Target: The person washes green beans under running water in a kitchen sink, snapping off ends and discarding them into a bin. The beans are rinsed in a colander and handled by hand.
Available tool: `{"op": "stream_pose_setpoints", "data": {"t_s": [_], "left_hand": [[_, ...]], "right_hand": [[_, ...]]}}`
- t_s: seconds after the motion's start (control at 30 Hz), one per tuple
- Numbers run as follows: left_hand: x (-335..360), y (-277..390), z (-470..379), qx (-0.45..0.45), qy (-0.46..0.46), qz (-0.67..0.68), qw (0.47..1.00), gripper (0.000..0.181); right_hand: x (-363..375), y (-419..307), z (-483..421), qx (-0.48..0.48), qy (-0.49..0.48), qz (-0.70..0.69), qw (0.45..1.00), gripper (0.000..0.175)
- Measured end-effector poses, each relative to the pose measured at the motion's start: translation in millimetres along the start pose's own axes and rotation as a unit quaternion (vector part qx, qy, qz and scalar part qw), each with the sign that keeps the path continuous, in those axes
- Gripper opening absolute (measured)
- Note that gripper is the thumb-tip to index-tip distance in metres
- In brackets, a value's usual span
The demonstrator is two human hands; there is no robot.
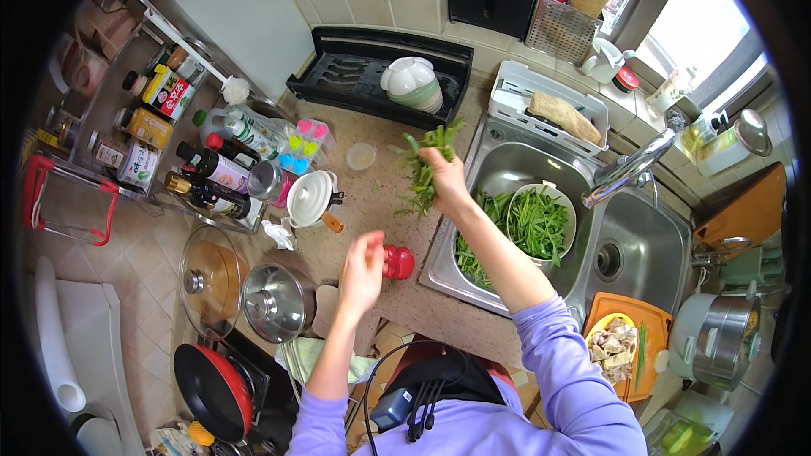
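My right hand (447, 180) grips a bunch of leafy greens (427, 168) above the stone counter, left of the steel sink (443, 259). Nearer to me, my left hand (362, 272) is raised over the counter beside a red bell pepper (399, 262); its fingers partly overlap the pepper's left side, and whether they touch it or hold anything is unclear. In the left basin, a white colander (573, 228) is filled with greens (538, 221), and more loose greens (469, 259) lie around it.
A white lidded pot (310, 198) and sauce bottles (212, 168) stand left. A glass lid (209, 282), a steel saucepan (279, 304) and a red frying pan (215, 392) are nearer. An orange cutting board (652, 323) carries a yellow bowl of meat pieces (613, 348) at right.
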State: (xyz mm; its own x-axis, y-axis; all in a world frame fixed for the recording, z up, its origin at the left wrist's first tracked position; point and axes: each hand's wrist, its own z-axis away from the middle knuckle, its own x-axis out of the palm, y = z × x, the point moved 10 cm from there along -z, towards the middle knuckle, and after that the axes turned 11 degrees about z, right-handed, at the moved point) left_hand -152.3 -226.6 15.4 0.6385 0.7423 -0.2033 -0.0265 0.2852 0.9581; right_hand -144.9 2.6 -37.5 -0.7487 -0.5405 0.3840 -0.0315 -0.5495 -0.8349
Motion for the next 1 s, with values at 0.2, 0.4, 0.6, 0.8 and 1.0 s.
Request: {"op": "stream_pose_setpoints", "data": {"t_s": [0.2, 0.4, 0.6, 0.8, 1.0], "left_hand": [[7.6, -30.2, -133.1, 0.103, 0.144, -0.243, 0.954, 0.035], [13.1, -65.8, -174.3, 0.039, 0.110, -0.342, 0.932, 0.039], [84.4, -48.1, -143.7, 0.057, -0.186, -0.290, 0.937, 0.069], [113.4, -12.0, -145.7, 0.115, -0.274, -0.360, 0.884, 0.085], [121.3, -35.8, -153.0, 0.195, -0.295, -0.409, 0.841, 0.037]], "right_hand": [[-65.6, 0.9, 7.1, 0.066, 0.006, -0.220, 0.973, 0.028], [-108.6, 5.7, 44.5, 0.127, -0.054, -0.338, 0.931, 0.030], [-132.7, 3.9, 74.9, 0.100, -0.056, -0.384, 0.916, 0.036], [-130.5, 14.7, 113.5, 0.130, -0.026, -0.428, 0.894, 0.031], [-154.7, 14.1, 142.5, 0.123, 0.000, -0.404, 0.907, 0.032]]}}
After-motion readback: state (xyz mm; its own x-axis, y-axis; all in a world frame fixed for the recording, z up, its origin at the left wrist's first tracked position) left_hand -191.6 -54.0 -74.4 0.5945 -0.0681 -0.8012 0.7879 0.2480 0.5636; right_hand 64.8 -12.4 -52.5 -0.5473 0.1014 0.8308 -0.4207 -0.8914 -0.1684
